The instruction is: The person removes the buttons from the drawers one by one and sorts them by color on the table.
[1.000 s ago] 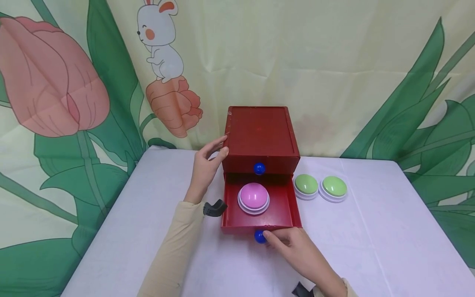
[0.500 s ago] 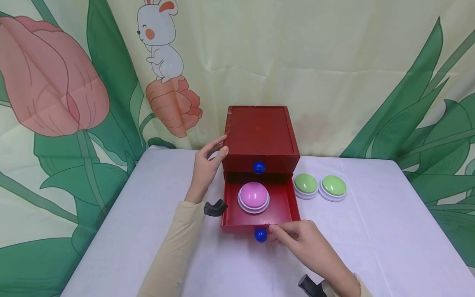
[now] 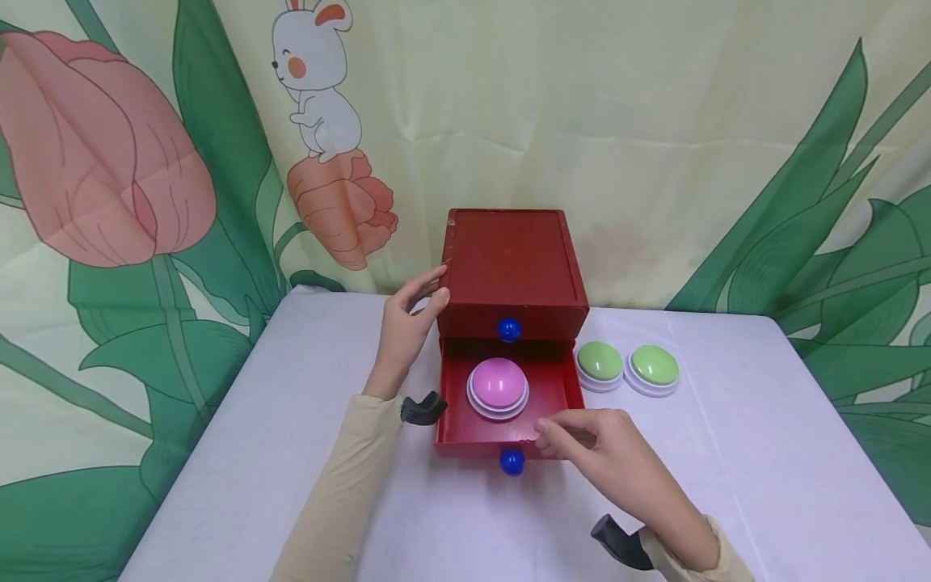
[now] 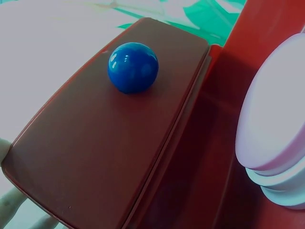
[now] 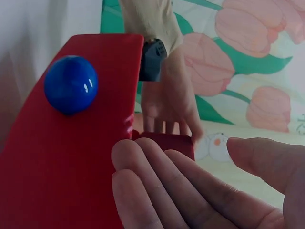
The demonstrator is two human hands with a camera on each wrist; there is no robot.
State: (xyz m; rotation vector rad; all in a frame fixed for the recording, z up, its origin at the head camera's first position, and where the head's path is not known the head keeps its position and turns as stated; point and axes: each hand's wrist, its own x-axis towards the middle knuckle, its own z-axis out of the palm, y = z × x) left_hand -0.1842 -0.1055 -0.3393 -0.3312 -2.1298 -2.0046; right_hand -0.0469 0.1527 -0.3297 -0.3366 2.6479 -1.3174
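Observation:
A red two-drawer box (image 3: pixel 507 259) stands at the back of the table, its lower drawer (image 3: pixel 558 388) pulled out. Inside that drawer sits a pink dome button (image 3: pixel 498 382) on a white base. My left hand (image 3: pixel 403 327) rests on the box's left side, fingertips at its top edge. My right hand (image 3: pixel 611 457) hovers over the drawer's front right corner, holding nothing; the right wrist view shows its fingers (image 5: pixel 176 191) extended and the thumb apart. A blue knob (image 3: pixel 511 462) is on the lower drawer's front, left of the right hand. The upper drawer's blue knob (image 4: pixel 133 67) shows in the left wrist view.
Two green dome buttons on white bases, a nearer-to-box one (image 3: pixel 600 361) and an outer one (image 3: pixel 655 366), stand right of the box. A white cloth covers the table (image 3: pixel 764 436). Behind hangs a printed curtain (image 3: pixel 618 145) with flowers and a rabbit.
My right hand has let go of the lower blue knob and moved up and to the right, over the drawer's front edge. The left hand and the drawer have stayed put.

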